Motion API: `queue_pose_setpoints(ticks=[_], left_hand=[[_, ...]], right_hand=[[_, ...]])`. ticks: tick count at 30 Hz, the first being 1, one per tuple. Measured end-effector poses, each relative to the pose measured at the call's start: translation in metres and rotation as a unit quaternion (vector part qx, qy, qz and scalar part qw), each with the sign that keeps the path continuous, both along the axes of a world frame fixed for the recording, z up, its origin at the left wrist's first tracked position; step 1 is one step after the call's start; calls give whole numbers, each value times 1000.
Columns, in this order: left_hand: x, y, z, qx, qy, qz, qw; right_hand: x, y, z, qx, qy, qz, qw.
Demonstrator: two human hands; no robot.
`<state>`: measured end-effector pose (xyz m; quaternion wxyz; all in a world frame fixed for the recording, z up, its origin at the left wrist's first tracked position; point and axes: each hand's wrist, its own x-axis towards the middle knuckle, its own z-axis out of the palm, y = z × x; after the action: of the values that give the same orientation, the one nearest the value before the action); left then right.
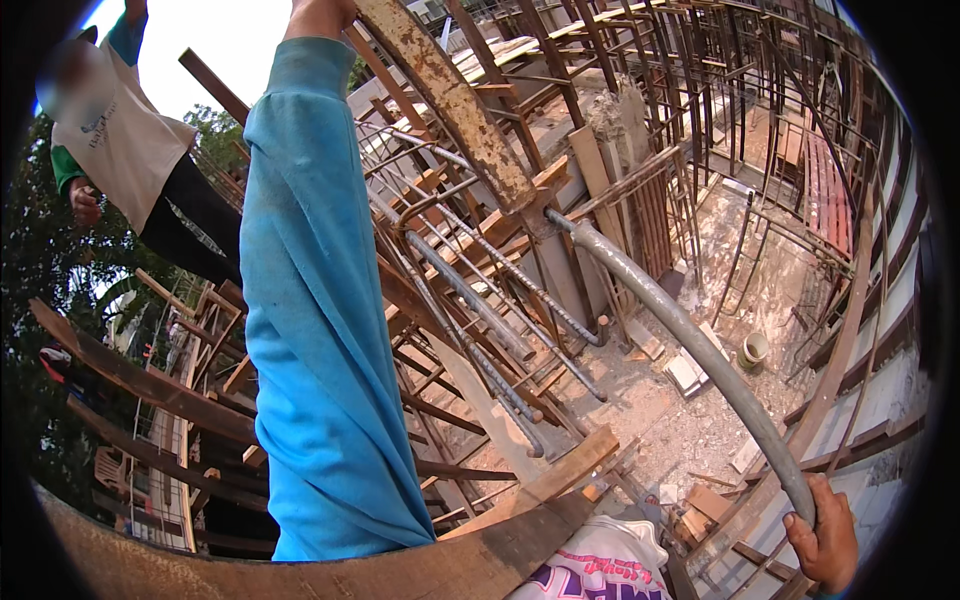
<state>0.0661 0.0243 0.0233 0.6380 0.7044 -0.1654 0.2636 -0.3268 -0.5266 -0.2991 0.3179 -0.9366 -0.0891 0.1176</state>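
**Item: long grey pipe, held at its near end, over a rebar-and-timber scaffold**

Right hand: I see it closed around the near end of the grey pipe, fingers wrapped over the top. From this hand the pipe runs up and away to the left, ending under the rusty steel beam.

Left hand: raised high on a blue sleeve, at the upper edge beside the beam; I cannot tell whether it grips anything, as only its wrist side shows.

Handling, as I judge it: the pipe looks rigid, smooth and fairly heavy for its length, so an end grip leaves much leverage against the wrist; a hold further up, away from the right hand, would balance it better. Its surface may be slippery with dust.

Room: ribbed rebar rods crowd the space between the hands. To the far side of the right hand lies a drop to a rubble floor with a small bucket. A curved timber plank edges just below the hands. Another person stands beyond the left arm.
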Motion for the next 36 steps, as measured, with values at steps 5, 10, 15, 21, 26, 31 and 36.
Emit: queue_pose_setpoints(ticks=[5,10,15,21,26,31,36], left_hand=[[-32,-56,-16,-47,-54,83,994],[-76,-89,-17,-36,-82,151,984],[-92,-95,-23,-15,-86,200,976],[-94,-82,-27,-30,-99,186,977],[-95,-83,-27,14,-94,216,972],[-98,-75,-40,21,-106,199,974],[-102,-75,-100,-42,-42,58,997]], right_hand=[[2,6,22,25,98,30,994],[-5,8,28,-6,94,16,995],[7,-1,-2,-10,26,16,999],[15,-3,-6,84,25,42,995],[22,-19,-25,132,6,79,988],[27,-14,-23,112,19,77,991],[29,-12,-3,78,22,73,994]])
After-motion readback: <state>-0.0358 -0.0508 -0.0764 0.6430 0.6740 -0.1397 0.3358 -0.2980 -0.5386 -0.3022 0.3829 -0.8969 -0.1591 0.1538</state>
